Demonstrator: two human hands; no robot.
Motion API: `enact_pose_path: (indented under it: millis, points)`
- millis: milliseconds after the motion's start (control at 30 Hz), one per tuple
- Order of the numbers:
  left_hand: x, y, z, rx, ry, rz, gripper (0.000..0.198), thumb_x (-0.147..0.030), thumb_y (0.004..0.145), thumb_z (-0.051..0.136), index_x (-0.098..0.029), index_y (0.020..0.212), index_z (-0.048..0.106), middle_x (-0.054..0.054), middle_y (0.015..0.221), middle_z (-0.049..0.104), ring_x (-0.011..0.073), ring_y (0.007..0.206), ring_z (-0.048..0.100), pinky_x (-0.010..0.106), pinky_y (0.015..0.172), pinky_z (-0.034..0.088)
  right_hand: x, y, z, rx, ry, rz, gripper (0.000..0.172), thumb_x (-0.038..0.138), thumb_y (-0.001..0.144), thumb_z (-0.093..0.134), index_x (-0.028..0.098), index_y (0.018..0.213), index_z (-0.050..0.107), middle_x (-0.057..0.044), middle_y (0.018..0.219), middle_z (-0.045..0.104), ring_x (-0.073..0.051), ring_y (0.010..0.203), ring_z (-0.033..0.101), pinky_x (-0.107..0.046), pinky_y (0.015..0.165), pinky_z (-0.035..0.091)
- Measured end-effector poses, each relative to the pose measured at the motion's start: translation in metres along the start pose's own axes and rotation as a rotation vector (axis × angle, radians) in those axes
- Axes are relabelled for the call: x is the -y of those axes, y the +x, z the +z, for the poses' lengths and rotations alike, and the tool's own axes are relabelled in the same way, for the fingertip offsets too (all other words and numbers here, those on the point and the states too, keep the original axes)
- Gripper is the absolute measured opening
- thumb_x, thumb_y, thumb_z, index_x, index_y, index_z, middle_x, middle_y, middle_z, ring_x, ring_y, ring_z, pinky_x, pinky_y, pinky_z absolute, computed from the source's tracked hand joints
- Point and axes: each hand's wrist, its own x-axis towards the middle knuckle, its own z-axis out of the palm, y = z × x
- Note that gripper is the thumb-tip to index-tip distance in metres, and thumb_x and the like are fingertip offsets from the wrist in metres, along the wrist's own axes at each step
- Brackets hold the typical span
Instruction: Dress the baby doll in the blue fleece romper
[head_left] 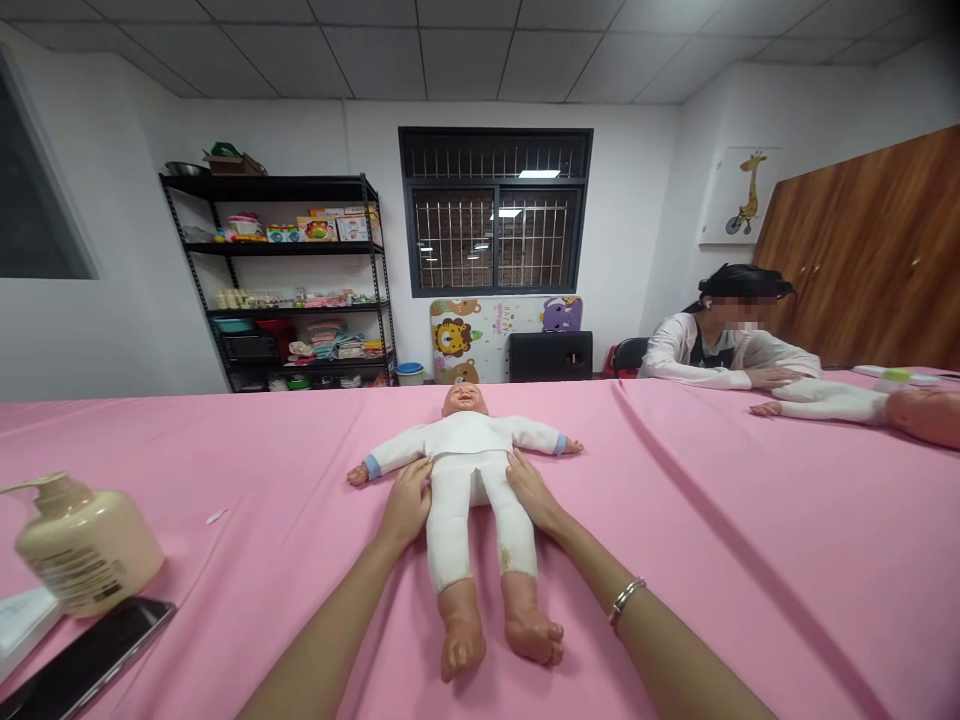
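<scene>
Fingers [409, 490] of my left hand [406, 505] and right hand [529, 490] lie flat and open against the hips of the baby doll [469, 470] on the pink table [225, 480]. Its long axis runs 12 to 6, head at 12; both hands flank it equally, left at 9, right at 3

1. A baby doll [472, 490] is lying on its back mid-table [712, 560], feet toward the viewer.
2. The left hand [406, 503] and right hand [529, 489] are resting against its hips.
3. A pump bottle [84, 547] is lying far left.
</scene>
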Motion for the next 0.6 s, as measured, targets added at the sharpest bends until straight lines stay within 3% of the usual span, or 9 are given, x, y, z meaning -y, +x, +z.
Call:
enact_pose_path:
  millis: [100,300,433,500,600]
  points:
    - [-0.004,-0.001,-0.001,0.031,0.053,0.039,0.038,-0.011,0.081,0.041,-0.014,0.116,0.054,0.01,0.125,0.051,0.0238,0.118,0.041,0.044,0.102,0.034,0.0,0.001,0.0,0.026,-0.014,0.038,0.077,0.067,0.083,0.021,0.014,0.139,0.023,-0.007,0.147,0.012,-0.019,0.136,0.006,-0.04,0.113,0.005]
    - [-0.011,-0.001,-0.002,0.044,0.129,0.076,0.037,-0.02,0.087,0.038,-0.01,0.121,0.051,0.013,0.127,0.049,0.0245,0.119,0.04,0.043,0.102,0.033,0.005,0.0,0.0,0.016,0.029,0.046,0.074,0.065,0.084,0.024,0.017,0.14,0.02,-0.007,0.146,0.015,-0.02,0.135,0.011,-0.042,0.113,0.008]
    - [-0.014,0.0,-0.002,-0.024,0.15,0.051,0.041,-0.01,0.084,0.03,-0.008,0.121,0.05,0.013,0.127,0.048,0.0225,0.12,0.039,0.041,0.104,0.031,0.006,-0.003,-0.003,-0.088,-0.061,0.03,0.073,0.061,0.086,0.024,0.012,0.14,0.02,-0.011,0.146,0.013,-0.022,0.135,0.009,-0.044,0.112,0.012]
    - [-0.013,0.0,-0.002,-0.008,0.146,0.014,0.041,-0.01,0.083,0.031,-0.011,0.117,0.053,0.011,0.125,0.051,0.0218,0.118,0.042,0.039,0.102,0.033,0.009,-0.005,-0.006,-0.138,-0.159,0.009,0.065,0.056,0.088,0.026,0.012,0.133,0.035,-0.013,0.142,0.025,-0.025,0.133,0.02,-0.047,0.11,0.018]
    - [-0.016,0.002,-0.013,0.131,0.135,-0.072,0.032,-0.016,0.083,0.038,-0.018,0.106,0.06,0.007,0.114,0.059,0.022,0.107,0.051,0.035,0.093,0.04,0.029,-0.01,-0.013,-0.204,-0.293,-0.085,0.047,0.047,0.088,0.032,0.014,0.108,0.058,-0.013,0.126,0.048,-0.028,0.122,0.038,-0.049,0.104,0.029]
